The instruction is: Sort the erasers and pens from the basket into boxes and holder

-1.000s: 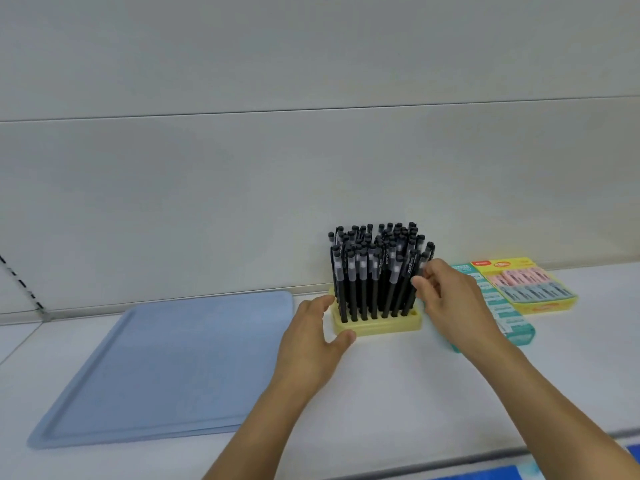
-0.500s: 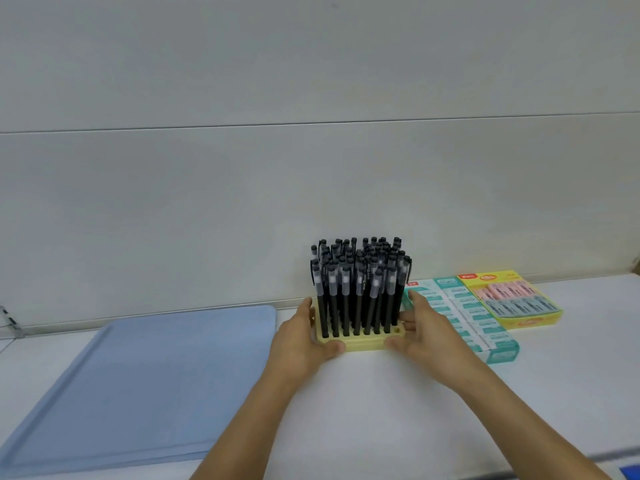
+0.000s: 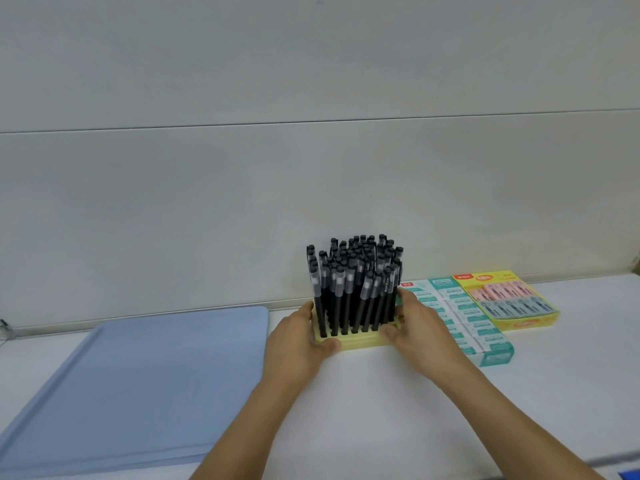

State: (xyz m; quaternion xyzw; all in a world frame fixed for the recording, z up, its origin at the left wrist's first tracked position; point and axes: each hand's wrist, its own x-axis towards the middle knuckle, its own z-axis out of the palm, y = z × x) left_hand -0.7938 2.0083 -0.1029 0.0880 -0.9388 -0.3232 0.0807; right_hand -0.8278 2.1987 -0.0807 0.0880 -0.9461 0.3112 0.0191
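Yellow pen holder (image 3: pixel 360 342) still gripped at both ends by 2 hands, left (image 3: pixel 298 344) and right (image 3: pixel 420 332), unchanged from 0.5 s earlier.

Left hand (image 3: pixel 298 344) and right hand (image 3: pixel 420 332) were bare; both forearms bare, with sleeves out of view.

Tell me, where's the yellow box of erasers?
The yellow box sits far right on the white shelf, against the wall, right beside the teal box.

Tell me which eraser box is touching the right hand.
The teal box. It lies right beside the pen holder, with the right hand against its near-left edge. The yellow box lies farther right, clear of both hands.
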